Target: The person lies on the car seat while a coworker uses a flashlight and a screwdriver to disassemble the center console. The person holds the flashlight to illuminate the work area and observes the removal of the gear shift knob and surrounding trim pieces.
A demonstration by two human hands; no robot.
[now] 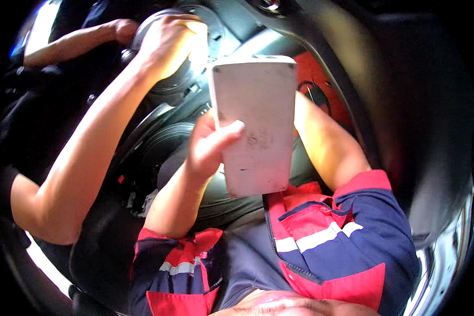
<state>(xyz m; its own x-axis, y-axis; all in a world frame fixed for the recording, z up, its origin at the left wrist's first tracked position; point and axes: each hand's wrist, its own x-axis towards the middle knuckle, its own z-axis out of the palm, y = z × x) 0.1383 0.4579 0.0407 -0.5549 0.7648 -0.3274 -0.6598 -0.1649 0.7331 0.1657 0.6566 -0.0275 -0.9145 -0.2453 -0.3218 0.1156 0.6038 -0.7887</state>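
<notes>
Closest in view are the sleeves of a blue and red jacket (321, 226), the open zip edge running up between them. The left hand (208, 150) grasps a pale flat case (255, 126) by its left long edge, thumb pressed flat on the scuffed face. The right forearm (329, 137) passes behind the case's right edge, so the right hand is hidden and I cannot tell whether it grips. The case is held up in front of the chest, its narrower lower edge overlapping the jacket in view, its wider upper edge pointing away. Little room shows at the upper left corner, where a co-worker's hand (174, 45) lies just beside it, over a round dark fitting (168, 87); its grip is unclear in the glare. Off the upper right corner is a wider gap, showing a red surface (313, 71), bounded by the curved rim of a dark panel (426, 121). Farthest, at the upper left, is the co-worker's other hand (125, 30).
</notes>
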